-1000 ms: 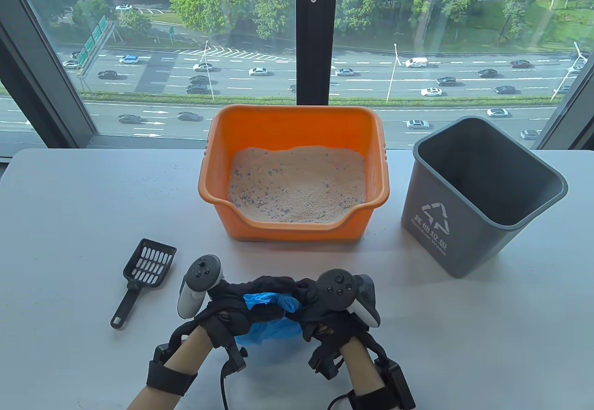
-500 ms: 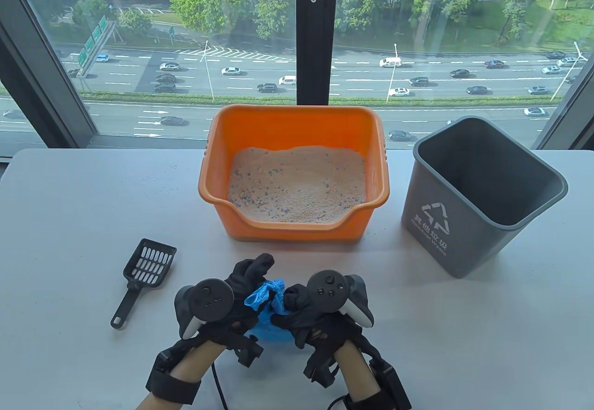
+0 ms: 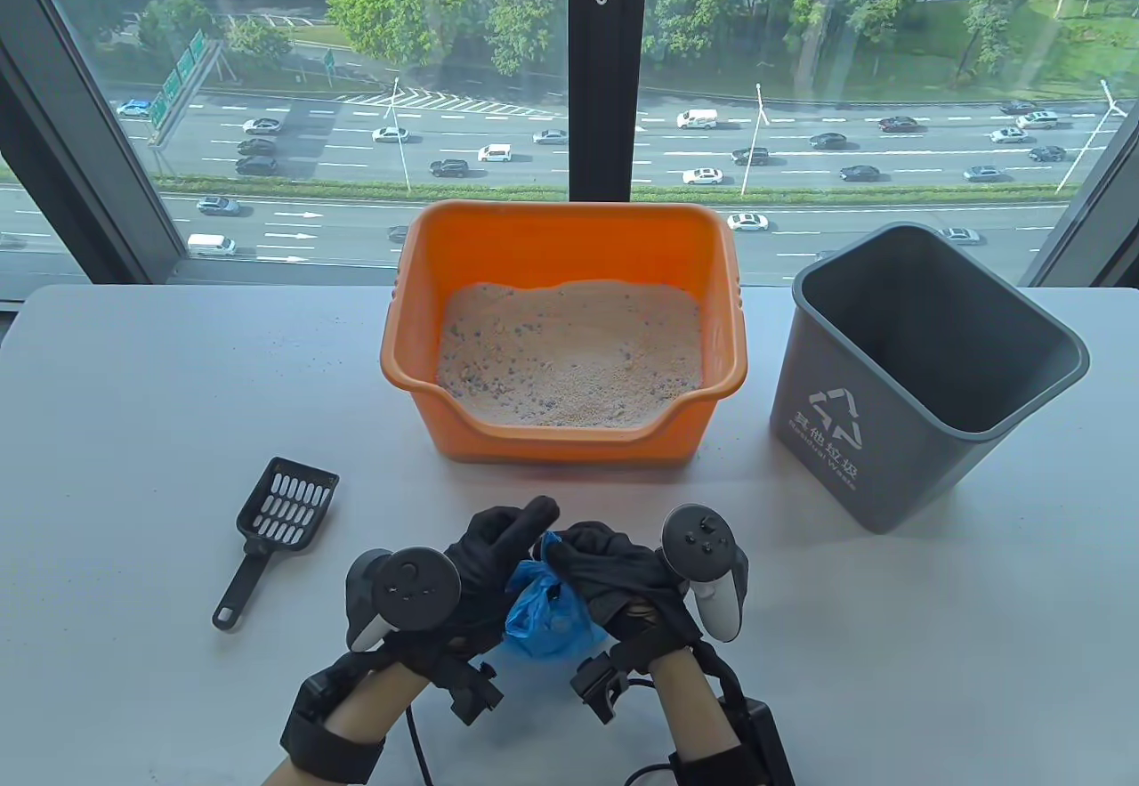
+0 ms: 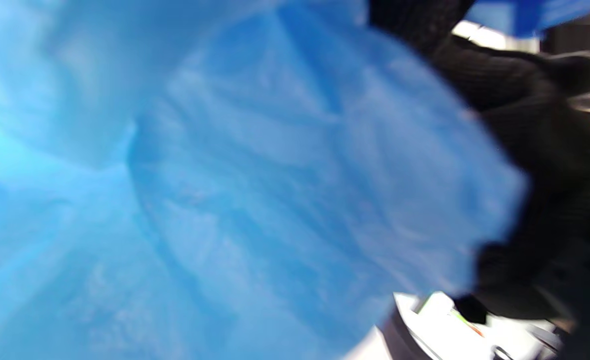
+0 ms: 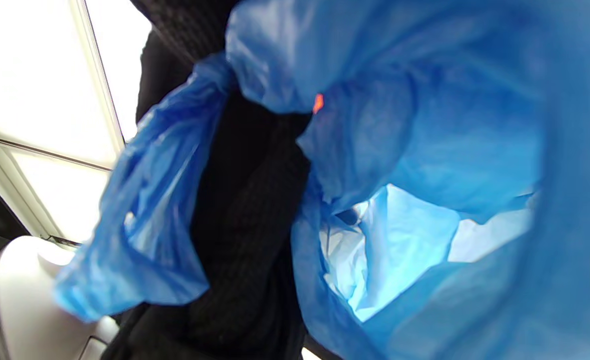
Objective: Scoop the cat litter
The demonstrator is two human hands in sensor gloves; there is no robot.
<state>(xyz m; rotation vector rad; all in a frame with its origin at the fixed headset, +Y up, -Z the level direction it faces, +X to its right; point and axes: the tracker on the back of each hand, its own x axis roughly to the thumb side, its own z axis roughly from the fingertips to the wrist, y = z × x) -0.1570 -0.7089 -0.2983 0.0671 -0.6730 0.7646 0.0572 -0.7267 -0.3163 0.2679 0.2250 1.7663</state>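
Observation:
Both hands hold a blue plastic bag [image 3: 547, 612] between them just above the table's front middle. My left hand [image 3: 498, 546] grips the bag's left side, one finger sticking up. My right hand [image 3: 592, 559] pinches the bag's gathered top. The bag fills the left wrist view [image 4: 225, 190] and the right wrist view [image 5: 425, 175], where its folds and a black gloved finger [image 5: 245, 200] show. The black slotted litter scoop [image 3: 276, 528] lies untouched on the table left of the hands. The orange litter box [image 3: 561, 332] with sandy litter [image 3: 569, 359] stands behind the hands.
A grey waste bin [image 3: 916, 368] stands empty and open at the right, beside the litter box. The white table [image 3: 133, 394] ends at a window sill behind. Loose litter grains speckle the table near the box.
Both hands have turned and shifted right with the bag; the right hand rolled outward and now pinches the bag's top, and the bag hangs lower as a bundle between the palms.

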